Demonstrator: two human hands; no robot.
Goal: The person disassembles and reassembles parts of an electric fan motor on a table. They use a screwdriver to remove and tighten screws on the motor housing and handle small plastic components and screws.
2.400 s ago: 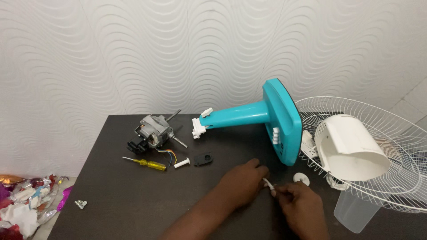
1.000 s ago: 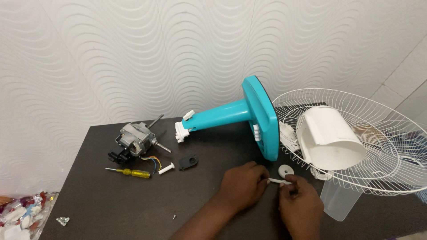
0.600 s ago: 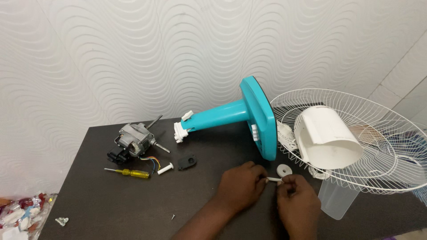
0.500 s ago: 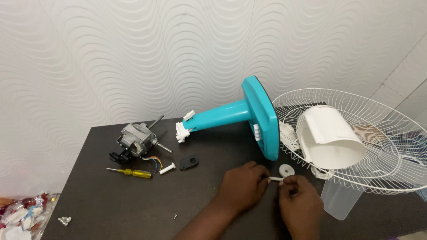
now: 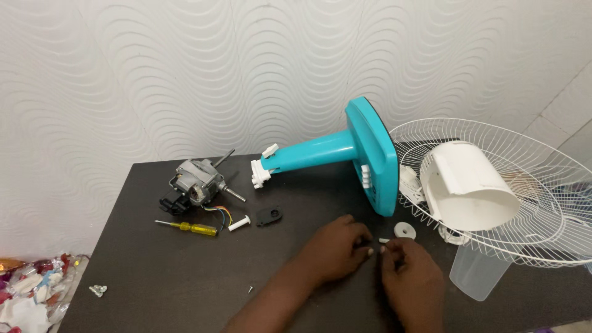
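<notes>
1. Two hands meet low over the dark table (image 5: 154, 271): the left hand (image 5: 336, 250) and the right hand (image 5: 410, 277), fingertips almost touching, with a small white pin-like part (image 5: 383, 240) pinched between them.
2. Both hands are closed in a fingertip pinch on that part. Its long axis seems to run roughly level, from one hand across to the other; it is too small to say more about its shape.
3. Neither hand is clearly nearer; each appears to hold an end.
4. Just beyond the grip, a little to the right, a white washer-like disc (image 5: 404, 230) lies flat on the table, close to the fingers but apart from them.
5. Farther beyond stands the teal fan base (image 5: 370, 154), tipped on its side, its stem pointing away to the left of the grip.
6. Right of the grip sits a white wire fan guard (image 5: 555, 185) with a white plastic housing (image 5: 472, 191) resting in it, and a clear plastic cup (image 5: 475, 274) just beside the right hand.
7. Well to the left lie a black plastic piece (image 5: 268, 216), a short white peg (image 5: 239, 223), a yellow-handled screwdriver (image 5: 188, 227) and a bare fan motor (image 5: 197, 185).
8. Nothing lies between the two hands apart from the part itself.
</notes>
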